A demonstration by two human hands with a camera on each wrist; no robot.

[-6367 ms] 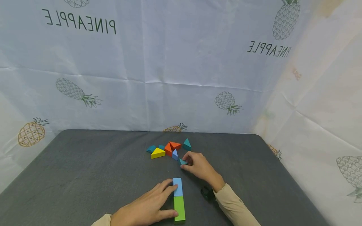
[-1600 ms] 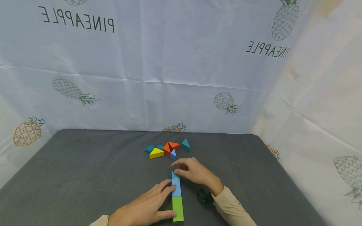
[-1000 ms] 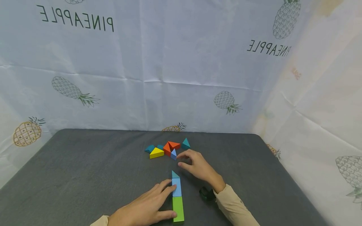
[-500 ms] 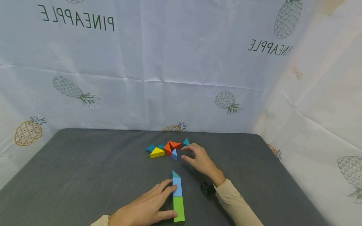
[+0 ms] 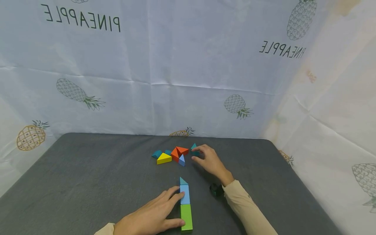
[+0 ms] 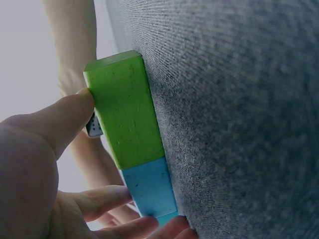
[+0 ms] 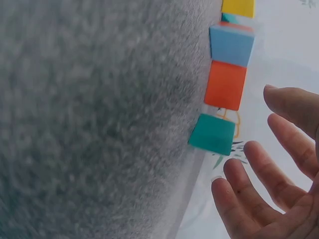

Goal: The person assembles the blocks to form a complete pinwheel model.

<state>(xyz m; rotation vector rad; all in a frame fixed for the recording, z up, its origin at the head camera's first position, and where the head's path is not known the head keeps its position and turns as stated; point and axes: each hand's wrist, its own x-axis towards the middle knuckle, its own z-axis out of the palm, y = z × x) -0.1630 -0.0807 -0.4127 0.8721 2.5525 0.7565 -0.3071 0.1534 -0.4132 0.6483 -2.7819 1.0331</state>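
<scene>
In the head view my left hand [image 5: 152, 212] rests against a row of blocks. Its thumb touches the green block [image 5: 186, 217], and its fingers touch the light blue block [image 5: 185, 195] adjoining it. A small teal triangular block [image 5: 183, 181] sits at the row's far end. My right hand [image 5: 210, 160] reaches out with parted fingers by another teal triangular block [image 5: 194, 146], partly hidden behind the fingertips. The right wrist view has this teal block [image 7: 213, 134] a little apart from the loosely bent fingers, with nothing held.
Left of the right hand lie red triangular blocks [image 5: 182, 150], a blue triangular block [image 5: 182, 160], a yellow one [image 5: 164, 159] and darker blue ones [image 5: 157, 153]. A black device [image 5: 216, 190] is at the right wrist. A pineapple-print cloth [image 5: 188, 65] hangs behind the dark table [image 5: 102, 169].
The right hand set the small teal triangular block at the row's far end, let go, and moved away and rightward to the other teal block. The left hand has stayed at the row.
</scene>
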